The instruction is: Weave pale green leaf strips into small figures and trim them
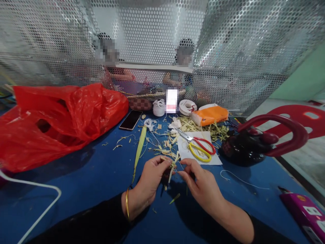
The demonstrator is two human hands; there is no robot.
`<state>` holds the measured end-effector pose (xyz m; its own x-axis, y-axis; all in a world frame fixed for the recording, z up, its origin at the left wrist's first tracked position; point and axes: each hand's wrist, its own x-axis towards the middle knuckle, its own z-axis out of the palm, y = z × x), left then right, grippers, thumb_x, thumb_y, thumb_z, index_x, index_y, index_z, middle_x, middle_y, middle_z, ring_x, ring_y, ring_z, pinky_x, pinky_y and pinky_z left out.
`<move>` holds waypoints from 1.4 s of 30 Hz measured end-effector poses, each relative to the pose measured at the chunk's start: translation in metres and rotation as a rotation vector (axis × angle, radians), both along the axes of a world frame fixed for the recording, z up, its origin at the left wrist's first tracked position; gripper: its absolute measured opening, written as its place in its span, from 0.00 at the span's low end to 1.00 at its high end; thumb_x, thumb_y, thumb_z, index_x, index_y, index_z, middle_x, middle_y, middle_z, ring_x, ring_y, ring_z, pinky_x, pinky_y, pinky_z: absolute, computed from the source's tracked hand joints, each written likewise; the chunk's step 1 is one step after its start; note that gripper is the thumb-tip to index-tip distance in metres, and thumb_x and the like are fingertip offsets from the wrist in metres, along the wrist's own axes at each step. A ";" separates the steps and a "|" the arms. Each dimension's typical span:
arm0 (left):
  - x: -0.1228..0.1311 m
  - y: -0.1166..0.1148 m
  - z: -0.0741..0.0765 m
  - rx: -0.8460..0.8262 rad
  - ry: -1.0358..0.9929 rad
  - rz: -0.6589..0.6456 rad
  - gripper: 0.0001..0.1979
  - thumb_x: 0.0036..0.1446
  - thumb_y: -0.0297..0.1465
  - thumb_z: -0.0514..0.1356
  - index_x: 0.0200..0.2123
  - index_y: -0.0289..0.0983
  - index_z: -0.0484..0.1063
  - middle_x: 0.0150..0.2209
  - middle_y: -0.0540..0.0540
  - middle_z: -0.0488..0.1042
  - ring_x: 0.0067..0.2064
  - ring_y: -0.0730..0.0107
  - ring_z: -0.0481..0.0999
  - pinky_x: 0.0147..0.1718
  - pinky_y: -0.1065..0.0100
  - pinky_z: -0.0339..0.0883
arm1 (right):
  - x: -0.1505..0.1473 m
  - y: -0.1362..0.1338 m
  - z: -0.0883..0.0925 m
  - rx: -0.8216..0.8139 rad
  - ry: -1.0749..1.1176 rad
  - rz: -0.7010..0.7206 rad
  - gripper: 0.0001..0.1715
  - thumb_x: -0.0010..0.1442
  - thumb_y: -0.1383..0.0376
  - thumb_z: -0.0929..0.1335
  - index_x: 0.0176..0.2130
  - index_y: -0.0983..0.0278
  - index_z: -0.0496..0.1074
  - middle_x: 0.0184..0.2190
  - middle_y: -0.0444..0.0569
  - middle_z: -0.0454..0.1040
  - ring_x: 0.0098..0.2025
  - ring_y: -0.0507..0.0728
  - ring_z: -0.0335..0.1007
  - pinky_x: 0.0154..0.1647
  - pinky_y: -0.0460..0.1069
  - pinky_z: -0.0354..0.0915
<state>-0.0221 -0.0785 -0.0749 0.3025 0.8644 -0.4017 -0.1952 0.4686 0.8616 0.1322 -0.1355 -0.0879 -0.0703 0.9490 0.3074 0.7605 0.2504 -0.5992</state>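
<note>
My left hand (148, 181), with a gold bangle on the wrist, is closed around a small bundle of pale leaf strips (172, 166) just above the blue table (88, 176). My right hand (200, 184) pinches the same bundle from the right with thumb and forefinger. A long green leaf strip (139, 150) lies on the table to the left of my hands. Scissors with red and yellow handles (199, 145) rest on a white sheet of paper (203, 157) just beyond my right hand.
A red plastic bag (58, 118) fills the left side. A phone (130, 119), thread spools (159, 107), an orange and white pouch (209, 114) and leaf scraps lie further back. A dark kettle (251, 142) stands right. Two people sit behind a perforated metal screen (254, 51).
</note>
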 end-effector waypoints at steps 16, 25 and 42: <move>0.005 -0.002 -0.009 0.129 0.062 0.005 0.11 0.45 0.37 0.65 0.24 0.35 0.69 0.21 0.53 0.68 0.23 0.76 0.66 0.25 0.73 0.60 | -0.002 0.004 -0.001 -0.118 0.173 0.057 0.11 0.64 0.63 0.62 0.31 0.61 0.69 0.25 0.45 0.72 0.26 0.53 0.69 0.27 0.46 0.62; 0.008 -0.006 -0.012 0.163 0.152 -0.076 0.10 0.45 0.35 0.64 0.29 0.36 0.69 0.20 0.53 0.71 0.22 0.74 0.67 0.23 0.72 0.59 | -0.004 0.015 0.010 -0.548 1.147 0.001 0.19 0.51 0.54 0.74 0.26 0.65 0.68 0.17 0.38 0.66 0.17 0.45 0.59 0.20 0.42 0.55; 0.002 -0.006 0.001 0.384 0.228 -0.297 0.06 0.50 0.30 0.62 0.33 0.37 0.73 0.31 0.47 0.77 0.29 0.70 0.75 0.30 0.69 0.67 | 0.002 0.020 0.010 -0.694 1.449 0.021 0.18 0.47 0.58 0.77 0.26 0.66 0.68 0.16 0.37 0.67 0.14 0.43 0.58 0.18 0.40 0.56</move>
<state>-0.0201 -0.0844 -0.0743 0.4989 0.8523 -0.1573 0.1102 0.1177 0.9869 0.1340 -0.1160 -0.0783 -0.1313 0.9294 -0.3451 -0.5212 -0.3608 -0.7734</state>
